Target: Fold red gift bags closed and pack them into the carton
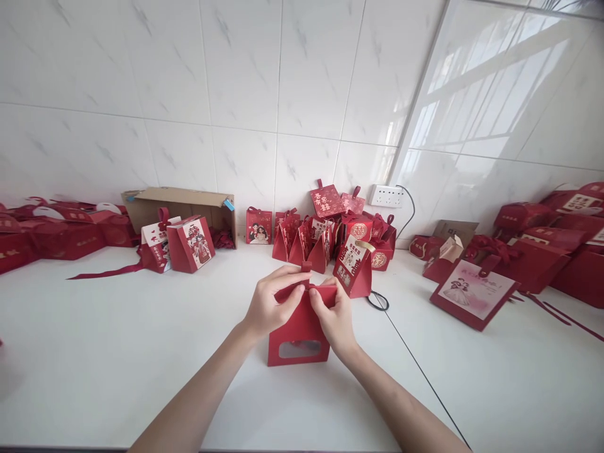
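A red gift box (298,327) with a clear oval window low on its front stands upright on the white table. My left hand (277,297) is closed on the box's upper left, fingers at the red ribbon loop (306,274) that sticks up from the top. On the upper right edge, my right hand (334,311) pinches the box with the thumb in front and the fingers behind. Just behind my right hand is a red box with a printed front (353,267). What the fingers do behind the top edge is hidden.
Several finished-looking red boxes (302,242) stand by the wall. A cardboard carton (184,198) and two printed boxes (191,245) are at the left. More red boxes (528,251) pile up at the right. A power strip (385,195) and a black cable loop (378,301) lie beyond my right hand.
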{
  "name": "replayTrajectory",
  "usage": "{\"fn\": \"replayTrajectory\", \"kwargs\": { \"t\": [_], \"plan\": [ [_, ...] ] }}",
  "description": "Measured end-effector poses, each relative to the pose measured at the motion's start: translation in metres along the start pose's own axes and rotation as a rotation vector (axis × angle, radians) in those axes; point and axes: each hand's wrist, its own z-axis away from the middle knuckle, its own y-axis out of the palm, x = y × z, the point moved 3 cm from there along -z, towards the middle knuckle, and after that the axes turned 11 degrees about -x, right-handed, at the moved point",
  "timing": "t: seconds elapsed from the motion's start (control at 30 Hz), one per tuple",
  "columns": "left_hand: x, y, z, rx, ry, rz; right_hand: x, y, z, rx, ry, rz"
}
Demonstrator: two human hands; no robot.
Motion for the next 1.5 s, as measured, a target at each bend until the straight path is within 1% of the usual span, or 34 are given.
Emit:
{"fn": "replayTrajectory", "kwargs": {
  "t": [0.2, 0.33, 0.57, 0.77, 0.97, 1.27, 1.4, 1.5],
  "plan": [
    [-0.0002, -0.0023, 0.0005, 0.035, 0.019, -0.009, -0.0002, 0.0002, 0.0002, 0.007, 0.010, -0.008],
    [0.0004, -0.0020, -0.0002, 0.028, 0.013, 0.001, -0.0013, 0.0002, -0.0006, 0.009, -0.002, -0.019],
    [0.0004, -0.0019, -0.0002, 0.017, 0.042, -0.011, -0.0007, 0.0001, 0.0000, 0.021, -0.032, -0.034],
    [0.0009, -0.0023, 0.0000, 0.023, 0.037, -0.018, 0.0007, 0.0001, 0.0008, 0.030, -0.003, -0.026],
    [-0.0015, -0.0015, -0.0008, 0.013, 0.061, -0.039, 0.0007, -0.0003, -0.0009, 0.033, -0.009, -0.050],
    [-0.0027, -0.0010, -0.0015, 0.003, 0.086, -0.049, 0.0023, 0.0003, -0.0021, -0.004, -0.011, 0.007],
    [0.0008, -0.0004, -0.0010, 0.007, 0.061, -0.029, 0.0002, -0.0020, -0.0028, -0.015, -0.027, 0.012],
    [0.0045, -0.0010, -0.0007, 0.044, 0.010, 0.009, -0.0033, -0.0033, -0.0021, 0.048, -0.091, -0.037]
  ]
}}
